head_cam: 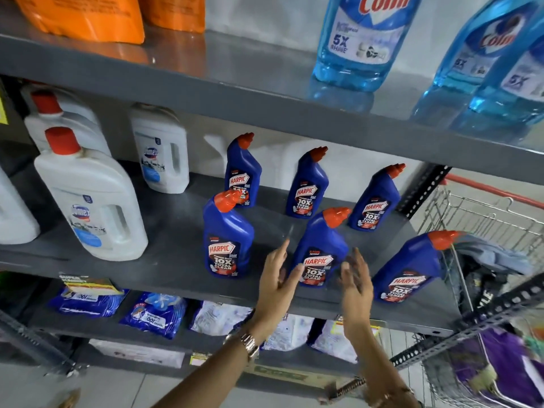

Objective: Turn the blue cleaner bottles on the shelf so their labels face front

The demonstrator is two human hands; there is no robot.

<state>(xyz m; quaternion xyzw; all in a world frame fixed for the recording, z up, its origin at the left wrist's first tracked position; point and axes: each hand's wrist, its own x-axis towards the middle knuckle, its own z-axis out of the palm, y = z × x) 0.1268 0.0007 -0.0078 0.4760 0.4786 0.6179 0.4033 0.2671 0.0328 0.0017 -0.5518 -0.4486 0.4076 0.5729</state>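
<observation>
Six blue Harpic bottles are standing on the grey metal shelf (pixel 164 260), three at the back and three nearer the edge, and all six labels appear to be facing front already, so the turning is looking close to done. The left hand (pixel 275 285) and right hand (pixel 354 284) are hovering on either side of the front middle bottle (pixel 319 254), each grip spread with fingers loose and holding nothing; the left thumb is lying just at the bottle's lower label, though contact is hard to judge. The front left bottle (pixel 226 240) and front right bottle (pixel 409 269) are sitting untouched. White jugs with red caps (pixel 88 201) are sharing the shelf at left. Clear blue Colin bottles (pixel 362 39) are standing on the shelf above, and a wire trolley (pixel 482 219) is waiting at right.
</observation>
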